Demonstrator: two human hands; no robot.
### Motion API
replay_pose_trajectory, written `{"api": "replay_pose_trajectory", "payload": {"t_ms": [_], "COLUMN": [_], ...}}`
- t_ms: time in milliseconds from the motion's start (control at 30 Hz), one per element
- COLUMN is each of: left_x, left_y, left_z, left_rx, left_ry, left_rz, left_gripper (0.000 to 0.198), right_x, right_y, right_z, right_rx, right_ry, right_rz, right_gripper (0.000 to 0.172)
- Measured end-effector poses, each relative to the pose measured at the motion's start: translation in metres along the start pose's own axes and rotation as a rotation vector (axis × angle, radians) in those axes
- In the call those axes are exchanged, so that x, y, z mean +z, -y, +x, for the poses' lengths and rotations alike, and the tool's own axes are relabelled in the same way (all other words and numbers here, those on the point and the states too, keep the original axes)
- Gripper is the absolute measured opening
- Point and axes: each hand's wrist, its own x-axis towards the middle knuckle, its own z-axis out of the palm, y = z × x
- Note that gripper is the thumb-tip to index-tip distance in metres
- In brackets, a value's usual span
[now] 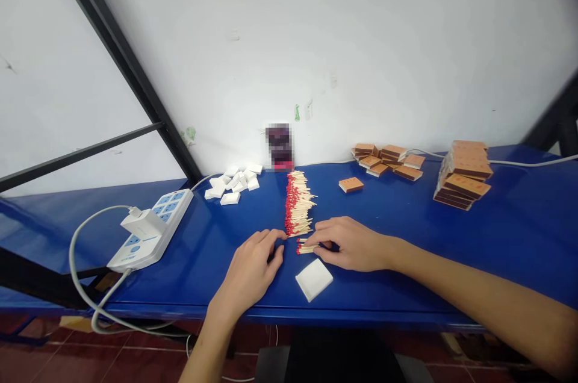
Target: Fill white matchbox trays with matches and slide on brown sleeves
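Note:
A long row of red-tipped matches (298,202) lies on the blue table (451,250), running away from me. My left hand (253,271) rests palm down at the near end of the row, its fingers curled and the fingertip touching the table by the red tips. My right hand (350,244) is closed in a pinch on a few matches (307,247) at the row's near end. A white inner tray of a matchbox (314,279) lies just in front of my right hand.
Several white inner trays (232,184) are heaped at the back left. Orange matchbox sleeves (388,160) lie at the back right, one alone (351,185), and a stack (463,181) further right. A white power strip (151,229) with cable sits left.

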Motion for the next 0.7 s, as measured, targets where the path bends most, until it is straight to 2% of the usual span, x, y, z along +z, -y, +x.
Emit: {"api": "replay_pose_trajectory", "payload": {"t_ms": [700], "left_x": [0.0007], "left_y": [0.0004], "left_z": [0.0], "left_rx": [0.003], "left_ry": [-0.004], "left_rz": [-0.006], "left_gripper": [0.027], "right_x": [-0.0001], "right_y": [0.0012], "right_z": [0.0008], "right_rx": [0.047], "right_ry": [-0.031], "right_rz": [0.025], "right_gripper": [0.029]}}
